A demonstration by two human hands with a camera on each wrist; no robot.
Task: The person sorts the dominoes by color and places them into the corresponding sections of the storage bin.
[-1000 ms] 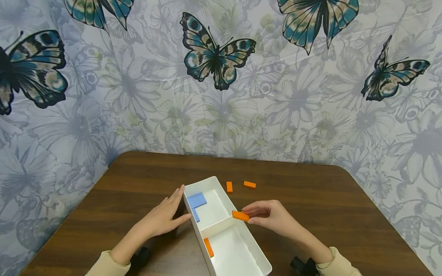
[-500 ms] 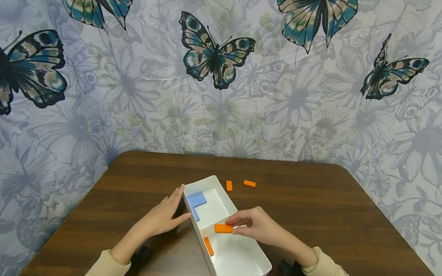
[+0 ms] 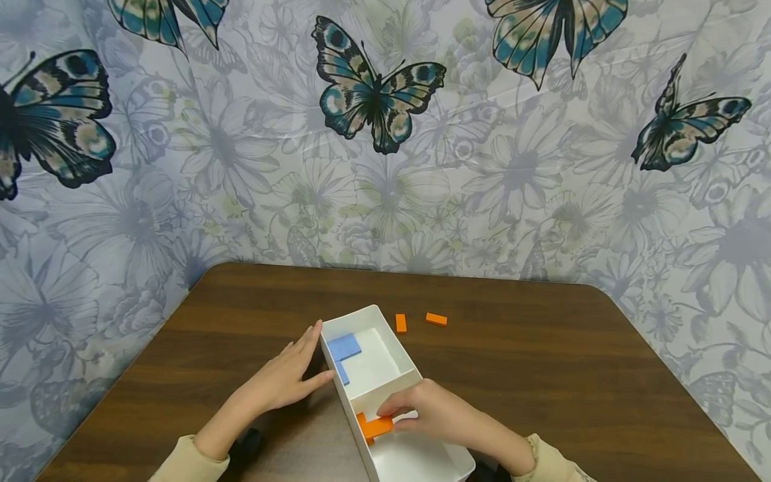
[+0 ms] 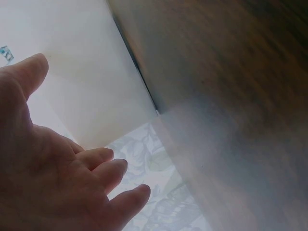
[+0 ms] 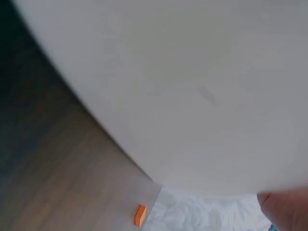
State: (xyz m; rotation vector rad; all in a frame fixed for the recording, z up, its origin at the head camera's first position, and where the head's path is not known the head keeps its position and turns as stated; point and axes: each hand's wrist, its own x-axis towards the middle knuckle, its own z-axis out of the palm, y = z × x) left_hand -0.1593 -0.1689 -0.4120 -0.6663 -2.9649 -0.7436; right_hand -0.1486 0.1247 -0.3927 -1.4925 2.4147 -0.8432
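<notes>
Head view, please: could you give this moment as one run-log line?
right hand: fingers pinch orange block over near compartment of white box; left hand: beside box; blue pieces: far compartment; two orange blocks: on table

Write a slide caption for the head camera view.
Right hand pinches an orange block inside a divided white box, left hand at its side.

2 hands: left hand [image 3: 280, 381], right hand [image 3: 436, 416]. 4 orange blocks [image 3: 378, 428]: 1 held, 1 other in box [image 3: 415, 452], 2 on table [image 3: 518, 348]. Box has 2 compartments [image 3: 376, 361], 1 divider [image 3: 385, 393]. 2 blue pieces [image 3: 344, 347]. 2 sleeves [image 3: 191, 460]. 5 butterflies [image 3: 378, 97], head view.
</notes>
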